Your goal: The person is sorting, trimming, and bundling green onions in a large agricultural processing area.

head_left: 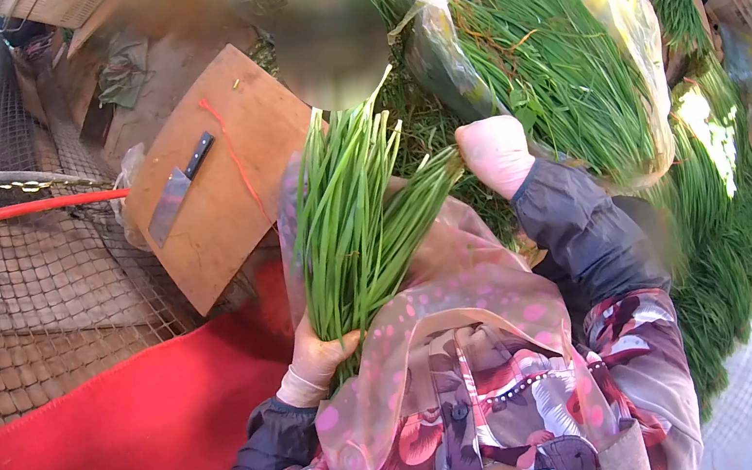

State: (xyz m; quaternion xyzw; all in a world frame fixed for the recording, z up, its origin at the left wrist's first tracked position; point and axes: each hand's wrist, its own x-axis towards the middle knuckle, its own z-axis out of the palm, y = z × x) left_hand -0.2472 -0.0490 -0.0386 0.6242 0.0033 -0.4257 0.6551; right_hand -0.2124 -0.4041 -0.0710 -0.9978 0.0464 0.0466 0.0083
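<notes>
A bunch of long green garlic chives (341, 231) lies over my lap, its cut ends fanning out away from me. My left hand (318, 354), in a pale thin glove, is wrapped round the lower part of this bunch. Some stalks split off to the right, and their brownish ends meet my right hand (496, 155). That hand is gloved too and closed in a fist on those ends; its fingertips are hidden. A see-through apron with pink dots (515, 306) covers my lap under the bunch.
A wooden board (229, 204) at the left carries a knife (182, 189) and a red string (233, 154). A plastic bag (456, 55) full of chives stands ahead right. More chives (727, 278) are heaped at the right. Red cloth (143, 439) and wire mesh (42, 298) lie left.
</notes>
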